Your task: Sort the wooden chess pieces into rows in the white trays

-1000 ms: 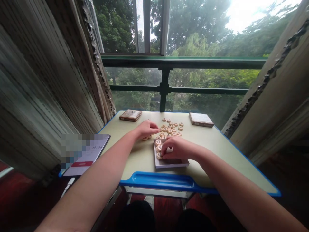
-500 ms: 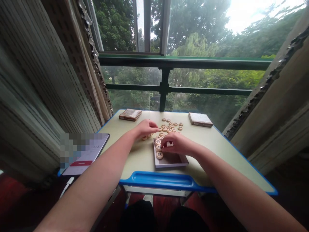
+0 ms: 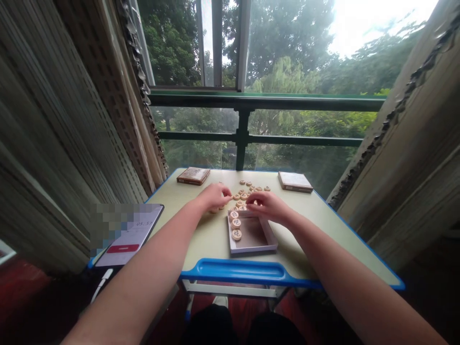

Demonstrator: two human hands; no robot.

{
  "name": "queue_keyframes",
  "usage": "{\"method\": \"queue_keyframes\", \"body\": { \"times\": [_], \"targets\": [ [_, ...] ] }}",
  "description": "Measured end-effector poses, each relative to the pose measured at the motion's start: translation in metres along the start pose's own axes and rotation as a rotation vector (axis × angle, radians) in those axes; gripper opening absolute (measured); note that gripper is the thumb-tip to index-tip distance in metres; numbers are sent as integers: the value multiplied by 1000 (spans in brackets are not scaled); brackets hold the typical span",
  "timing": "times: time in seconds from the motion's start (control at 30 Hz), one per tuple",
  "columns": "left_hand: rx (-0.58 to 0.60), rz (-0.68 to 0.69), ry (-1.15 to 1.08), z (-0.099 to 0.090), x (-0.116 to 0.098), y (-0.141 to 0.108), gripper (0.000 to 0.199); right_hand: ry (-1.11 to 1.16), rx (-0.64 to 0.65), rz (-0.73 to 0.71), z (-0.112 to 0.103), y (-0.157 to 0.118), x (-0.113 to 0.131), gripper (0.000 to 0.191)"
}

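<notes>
A shallow open box [image 3: 251, 248] lies on the table near its front edge. Three round wooden Chinese chess pieces [image 3: 236, 223] stand in a column along its left side, characters facing up. Beyond the box spreads a loose group of more Chinese chess pieces [image 3: 243, 196]. My left hand [image 3: 214, 196] is at the left of this group with its fingers curled together; whatever they hold is hidden. Over the box's far edge reaches my right hand [image 3: 265, 205], fingers bent down among the nearest pieces, thumb apart from them. No piece shows in its grasp.
Two flat boxes lie at the back, a brown one [image 3: 193, 176] on the left and a pale one [image 3: 295, 182] on the right. A tablet [image 3: 143, 235] with a white cable [image 3: 102, 282] rests at the left edge. A blue tray groove [image 3: 240, 270] runs along the table's front.
My right hand has left the pieces inside the box and moved away from me to the loose group. My left hand has shifted slightly left. The view has tilted up a little.
</notes>
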State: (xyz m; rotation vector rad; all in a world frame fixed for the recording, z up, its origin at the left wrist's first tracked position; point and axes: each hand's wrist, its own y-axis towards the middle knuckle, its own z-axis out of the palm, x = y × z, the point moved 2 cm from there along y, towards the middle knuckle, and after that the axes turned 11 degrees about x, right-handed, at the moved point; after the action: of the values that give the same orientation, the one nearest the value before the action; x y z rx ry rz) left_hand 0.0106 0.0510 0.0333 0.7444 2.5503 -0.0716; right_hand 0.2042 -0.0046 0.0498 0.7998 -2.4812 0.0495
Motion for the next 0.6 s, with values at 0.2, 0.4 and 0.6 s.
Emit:
{"method": "queue_keyframes", "body": {
  "times": [0.2, 0.4, 0.6],
  "targets": [
    [8, -57, 54, 2, 4, -2, 26, -199, -129, 157, -2, 8, -38, 28],
    [-8, -96, -122, 7, 10, 3, 27, -165, -171, 333, -7, 7, -55, 33],
    [-26, -106, -166, 13, 15, 7, 24, -79, -93, 421, -6, 5, -53, 32]
  ]
}}
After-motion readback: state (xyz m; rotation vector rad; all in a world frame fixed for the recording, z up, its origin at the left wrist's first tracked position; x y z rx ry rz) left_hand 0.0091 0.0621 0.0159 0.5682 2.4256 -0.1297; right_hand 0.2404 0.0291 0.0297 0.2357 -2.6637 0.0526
